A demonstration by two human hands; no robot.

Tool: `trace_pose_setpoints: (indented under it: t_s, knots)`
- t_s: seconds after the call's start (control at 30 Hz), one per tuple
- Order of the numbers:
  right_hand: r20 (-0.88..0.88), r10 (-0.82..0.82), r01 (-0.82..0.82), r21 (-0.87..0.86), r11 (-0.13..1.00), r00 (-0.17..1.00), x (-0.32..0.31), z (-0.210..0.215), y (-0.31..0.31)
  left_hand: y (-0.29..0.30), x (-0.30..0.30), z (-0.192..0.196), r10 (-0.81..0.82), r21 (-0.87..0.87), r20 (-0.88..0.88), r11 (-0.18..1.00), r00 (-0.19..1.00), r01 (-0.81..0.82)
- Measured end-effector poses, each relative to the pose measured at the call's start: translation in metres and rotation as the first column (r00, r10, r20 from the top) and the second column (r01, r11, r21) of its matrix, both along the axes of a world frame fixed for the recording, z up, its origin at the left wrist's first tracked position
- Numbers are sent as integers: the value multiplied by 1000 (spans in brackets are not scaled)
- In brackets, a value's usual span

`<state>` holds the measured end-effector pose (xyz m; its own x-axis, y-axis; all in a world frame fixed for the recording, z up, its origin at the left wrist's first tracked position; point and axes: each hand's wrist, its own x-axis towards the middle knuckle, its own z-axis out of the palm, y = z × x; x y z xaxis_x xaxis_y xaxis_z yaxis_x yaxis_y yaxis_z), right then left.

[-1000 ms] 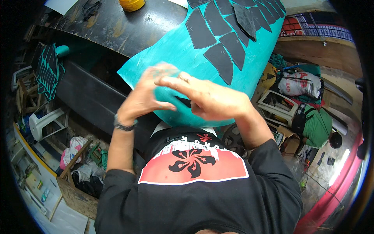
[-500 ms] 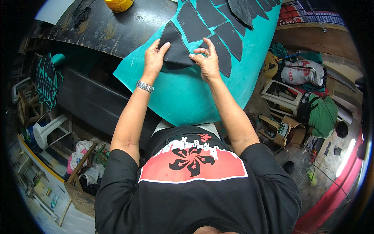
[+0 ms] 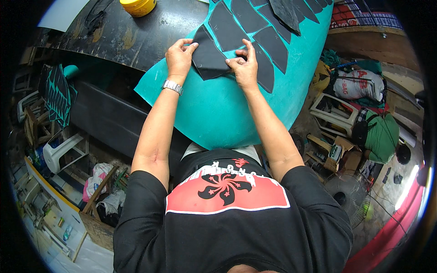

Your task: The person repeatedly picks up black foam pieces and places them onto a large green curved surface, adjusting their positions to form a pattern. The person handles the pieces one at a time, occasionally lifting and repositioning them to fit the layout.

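Note:
A black cut piece of flat sheet material [image 3: 208, 55] lies over the near left part of a large teal sheet [image 3: 214, 118]. My left hand [image 3: 179, 60] grips its left edge between thumb and fingers. Its lower right corner is pinched between the thumb and index finger of my right hand [image 3: 245, 69], the other fingers curled. The piece's lower edge bends up slightly. Beside it on the teal sheet lie several similar black pieces [image 3: 226, 28] with narrow teal gaps between them.
A dark worn table [image 3: 150, 38] carries a yellow tub [image 3: 138, 6]. At left stand a white plastic stool [image 3: 59, 154] and a hanging teal-and-black sheet [image 3: 58, 95]. To the right are a person in a green top [image 3: 382, 139], a white stool [image 3: 334, 113] and a fan [image 3: 348, 195].
The black piece has settled flatter against the teal sheet, its lower edge less raised. My left fingers have come together along its left edge. The whole view has shifted slightly.

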<state>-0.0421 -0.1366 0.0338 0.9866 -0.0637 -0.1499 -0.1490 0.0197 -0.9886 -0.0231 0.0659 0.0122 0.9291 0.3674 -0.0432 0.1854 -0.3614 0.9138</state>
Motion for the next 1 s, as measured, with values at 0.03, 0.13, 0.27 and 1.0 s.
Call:
trace_pose_setpoints:
  t_s: [0.03,0.13,0.27,1.0]
  knots:
    - [-3,-2,2,-12,1000,1000,0,-1,0,0,0,0,0,24,-8,1000,1000,0]
    - [13,-11,11,-20,1000,1000,-1,-3,0,-2,2,2,16,83,-26,996,1000,-13]
    - [39,-33,34,-29,999,999,-2,-10,2,-4,4,5,45,83,-78,996,996,-38]
    - [-83,-91,95,40,995,992,-21,6,9,-5,9,17,-2,274,-205,960,979,59]
